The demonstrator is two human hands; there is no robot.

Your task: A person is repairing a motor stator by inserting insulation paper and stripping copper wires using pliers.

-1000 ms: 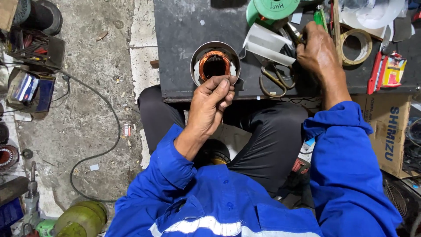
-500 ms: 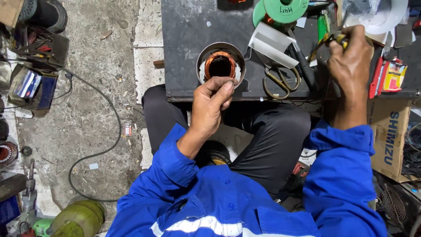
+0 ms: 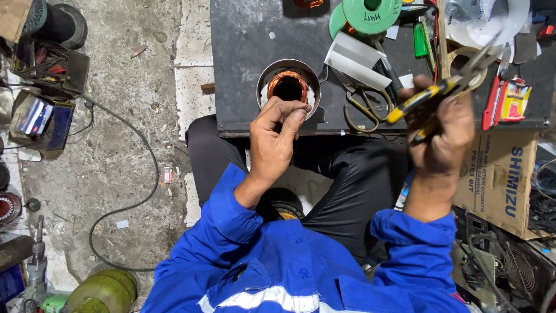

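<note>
Head view, looking down. Nearest the camera, both forearms were sleeved in blue and were raised from the lap over black trousers. The left hand (image 3: 277, 145) was extended forward with the wrist nearly straight; its fingers (image 3: 292, 111) were curled together and pinched against the thumb at the near rim of the stator (image 3: 288, 87), a round metal housing with a copper winding inside. Whether a wire was held between the fingertips could not be told. The stator was stood on end at the near edge of the dark tabletop (image 3: 243, 46), opening upward.

The right hand (image 3: 445, 134) was held up to the right of the stator and well apart from it, above the tabletop's near edge, with the forearm angled upward from the elbow. Its fingers were clamped around the yellow-and-black handles of a pair of pliers (image 3: 443, 90), the metal nose of which was pointed up and to the right; the nose was blurred.

Farther on the tabletop, a pair of scissors (image 3: 362, 113) was laid just right of the stator, beside folded white sheets (image 3: 353, 61). Beyond these, a green spool (image 3: 370, 13) was seen at the far edge. A cardboard box (image 3: 501, 179) was set at the right, beside the knee.
</note>
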